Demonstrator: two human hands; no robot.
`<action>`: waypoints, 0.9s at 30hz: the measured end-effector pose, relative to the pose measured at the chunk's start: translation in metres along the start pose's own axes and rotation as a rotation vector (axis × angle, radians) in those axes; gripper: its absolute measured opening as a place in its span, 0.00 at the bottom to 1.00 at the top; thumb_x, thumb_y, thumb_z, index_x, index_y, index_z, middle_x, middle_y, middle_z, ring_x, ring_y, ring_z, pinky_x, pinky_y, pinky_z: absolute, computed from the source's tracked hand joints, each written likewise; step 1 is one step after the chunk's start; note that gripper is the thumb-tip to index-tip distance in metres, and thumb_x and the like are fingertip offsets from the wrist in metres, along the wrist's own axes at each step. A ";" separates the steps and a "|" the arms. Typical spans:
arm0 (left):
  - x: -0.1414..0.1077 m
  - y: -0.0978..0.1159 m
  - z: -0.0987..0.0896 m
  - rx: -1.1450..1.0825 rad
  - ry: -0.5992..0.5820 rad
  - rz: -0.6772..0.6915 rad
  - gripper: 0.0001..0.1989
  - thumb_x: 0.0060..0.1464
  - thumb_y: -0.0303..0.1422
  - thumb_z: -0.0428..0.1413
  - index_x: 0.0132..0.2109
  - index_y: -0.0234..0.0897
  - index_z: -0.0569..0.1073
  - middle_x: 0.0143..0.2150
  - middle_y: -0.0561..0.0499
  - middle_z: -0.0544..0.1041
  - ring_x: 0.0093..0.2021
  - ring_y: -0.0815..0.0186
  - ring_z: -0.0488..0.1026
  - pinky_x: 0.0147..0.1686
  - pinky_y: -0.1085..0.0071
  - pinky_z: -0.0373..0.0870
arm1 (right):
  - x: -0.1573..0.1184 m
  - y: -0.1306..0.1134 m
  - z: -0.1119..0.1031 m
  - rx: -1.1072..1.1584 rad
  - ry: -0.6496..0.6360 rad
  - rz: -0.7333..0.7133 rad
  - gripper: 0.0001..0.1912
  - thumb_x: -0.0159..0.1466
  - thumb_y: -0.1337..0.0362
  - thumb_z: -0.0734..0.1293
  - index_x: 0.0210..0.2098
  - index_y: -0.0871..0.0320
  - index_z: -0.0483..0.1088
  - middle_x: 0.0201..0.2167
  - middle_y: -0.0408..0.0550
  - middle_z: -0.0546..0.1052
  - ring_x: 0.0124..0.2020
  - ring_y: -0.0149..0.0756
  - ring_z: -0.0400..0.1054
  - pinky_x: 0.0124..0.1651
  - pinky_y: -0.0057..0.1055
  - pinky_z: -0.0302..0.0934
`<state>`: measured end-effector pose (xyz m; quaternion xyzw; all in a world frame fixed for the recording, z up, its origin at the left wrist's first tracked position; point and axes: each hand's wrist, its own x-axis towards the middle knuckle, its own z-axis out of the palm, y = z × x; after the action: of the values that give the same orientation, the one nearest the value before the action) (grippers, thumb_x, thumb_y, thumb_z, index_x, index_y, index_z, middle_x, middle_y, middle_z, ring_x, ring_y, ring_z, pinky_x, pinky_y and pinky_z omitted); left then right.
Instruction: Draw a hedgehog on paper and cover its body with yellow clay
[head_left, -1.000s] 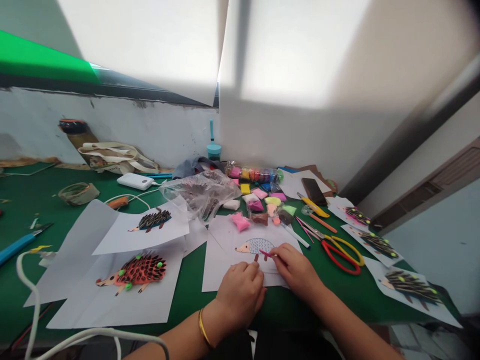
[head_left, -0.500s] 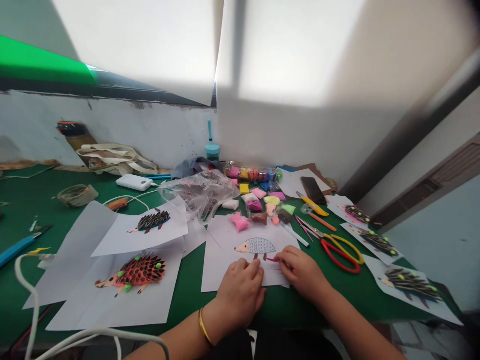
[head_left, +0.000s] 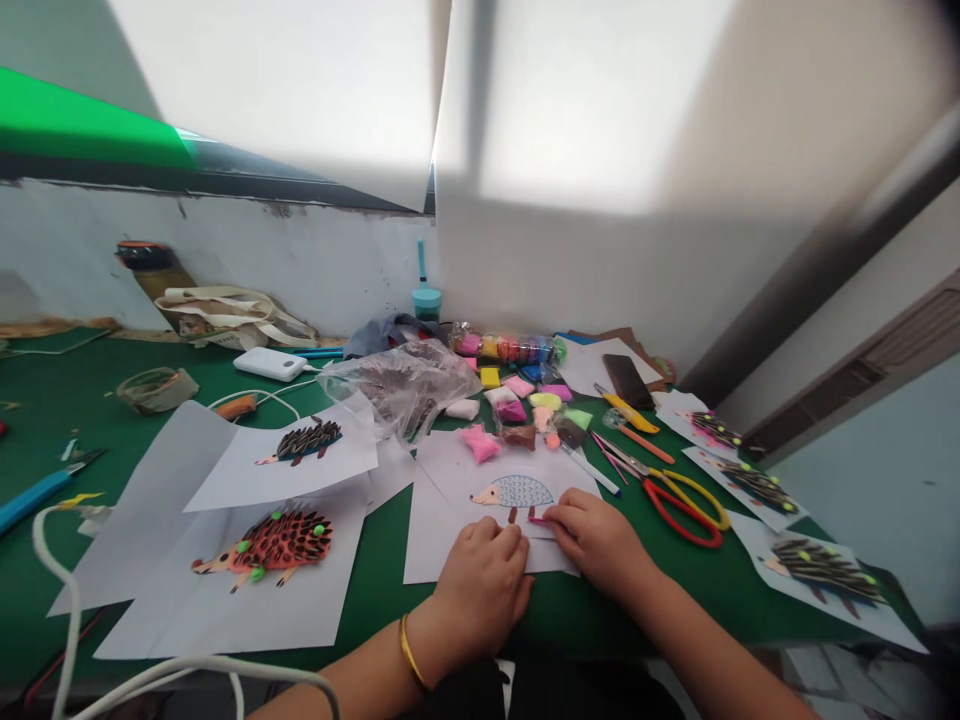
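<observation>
Holding pink tool (head_left: 539, 520) at rear leg (head_left: 531, 511) of hedgehog figure (head_left: 523, 491): grip of right hand (head_left: 598, 535) clamped on tool; left hand (head_left: 484, 578) rests on sheet (head_left: 433, 540), its grip cannot be told from this angle. Sheet lies on counter (head_left: 384, 560). Brace paper, keep tool low, press lightly

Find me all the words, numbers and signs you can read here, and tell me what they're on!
I can't read any.
Cloth bag: faint marks, too blurred.
White power bank: any marks are too small.
Hedgehog picture: no words show.
</observation>
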<state>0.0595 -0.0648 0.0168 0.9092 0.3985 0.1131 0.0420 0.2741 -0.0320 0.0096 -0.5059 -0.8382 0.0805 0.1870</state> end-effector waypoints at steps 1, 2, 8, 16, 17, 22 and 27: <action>0.000 0.000 0.000 0.001 0.000 0.000 0.15 0.59 0.34 0.52 0.52 0.37 0.69 0.49 0.46 0.72 0.45 0.54 0.66 0.44 0.55 0.68 | 0.000 0.000 0.000 0.013 0.001 0.004 0.12 0.68 0.65 0.60 0.39 0.55 0.76 0.34 0.48 0.73 0.35 0.36 0.68 0.39 0.31 0.61; 0.000 0.000 0.000 0.004 0.000 -0.001 0.15 0.59 0.35 0.52 0.52 0.37 0.69 0.49 0.46 0.72 0.45 0.53 0.66 0.44 0.55 0.68 | -0.001 0.000 0.000 0.019 -0.002 0.007 0.12 0.67 0.65 0.60 0.39 0.55 0.76 0.34 0.47 0.73 0.35 0.36 0.68 0.39 0.30 0.61; 0.001 -0.001 0.000 0.008 -0.001 -0.002 0.15 0.59 0.35 0.52 0.52 0.36 0.69 0.48 0.46 0.72 0.45 0.53 0.66 0.44 0.55 0.68 | 0.000 -0.001 0.001 -0.020 -0.002 0.002 0.12 0.67 0.65 0.60 0.39 0.55 0.77 0.33 0.48 0.72 0.35 0.36 0.68 0.39 0.32 0.61; 0.000 0.001 -0.001 0.018 -0.012 -0.002 0.15 0.59 0.35 0.51 0.51 0.36 0.69 0.48 0.45 0.72 0.45 0.54 0.66 0.44 0.56 0.68 | 0.000 -0.002 0.001 -0.009 0.009 0.002 0.12 0.67 0.65 0.60 0.37 0.54 0.76 0.32 0.47 0.72 0.34 0.36 0.68 0.38 0.32 0.60; 0.000 0.000 -0.001 0.018 -0.011 -0.002 0.14 0.59 0.35 0.52 0.51 0.36 0.68 0.48 0.45 0.72 0.45 0.54 0.66 0.44 0.56 0.68 | 0.000 -0.002 0.001 0.019 0.018 0.009 0.12 0.67 0.65 0.60 0.38 0.54 0.76 0.33 0.47 0.72 0.35 0.36 0.68 0.38 0.32 0.61; 0.005 0.001 -0.003 0.010 -0.021 0.012 0.11 0.59 0.36 0.53 0.47 0.36 0.70 0.45 0.46 0.72 0.47 0.54 0.66 0.46 0.56 0.67 | -0.002 0.001 -0.001 0.211 0.092 0.125 0.11 0.67 0.64 0.58 0.39 0.55 0.72 0.35 0.47 0.73 0.37 0.36 0.68 0.40 0.31 0.62; 0.017 0.003 -0.004 0.006 -0.022 -0.004 0.16 0.58 0.39 0.55 0.49 0.34 0.69 0.44 0.44 0.71 0.46 0.53 0.67 0.46 0.58 0.67 | -0.005 0.004 0.006 0.275 0.107 0.248 0.10 0.68 0.62 0.57 0.38 0.55 0.69 0.34 0.46 0.75 0.36 0.38 0.69 0.39 0.32 0.61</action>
<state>0.0719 -0.0548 0.0243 0.9097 0.4001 0.1020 0.0440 0.2772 -0.0344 0.0010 -0.5787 -0.7393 0.1896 0.2875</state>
